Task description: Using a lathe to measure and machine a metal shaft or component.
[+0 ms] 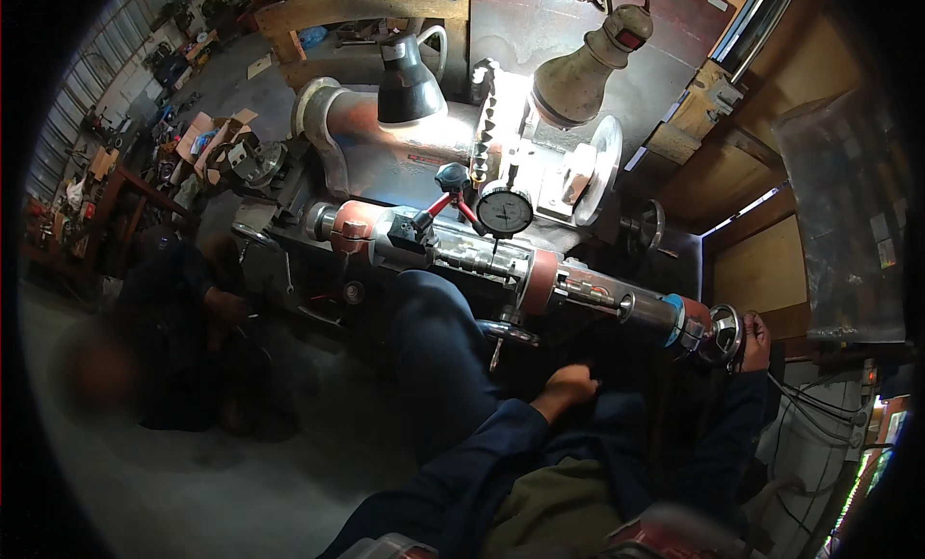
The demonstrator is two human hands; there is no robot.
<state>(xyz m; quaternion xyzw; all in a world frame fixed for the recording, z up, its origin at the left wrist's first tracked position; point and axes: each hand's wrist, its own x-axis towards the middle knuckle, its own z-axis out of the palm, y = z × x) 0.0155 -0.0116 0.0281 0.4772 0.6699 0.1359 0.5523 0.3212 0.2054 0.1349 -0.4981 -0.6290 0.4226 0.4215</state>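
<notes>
My right hand is closed on the outer rim of a metal handwheel at the right end of a long machine. My left hand is held low over my lap, its fingers curled; whatever it may hold is hidden. On the machine bed, a dial gauge hangs over a bright metal shaft, its stem pointing down. A jointed red arm and a black block stand beside the gauge. Orange-red collars surround parts of the bed.
Two work lamps, one black and one beige, hang over the machine. A small handwheel juts out near my knee. At the left, another person crouches. An open cardboard box sits among clutter behind them. Cables run along the right.
</notes>
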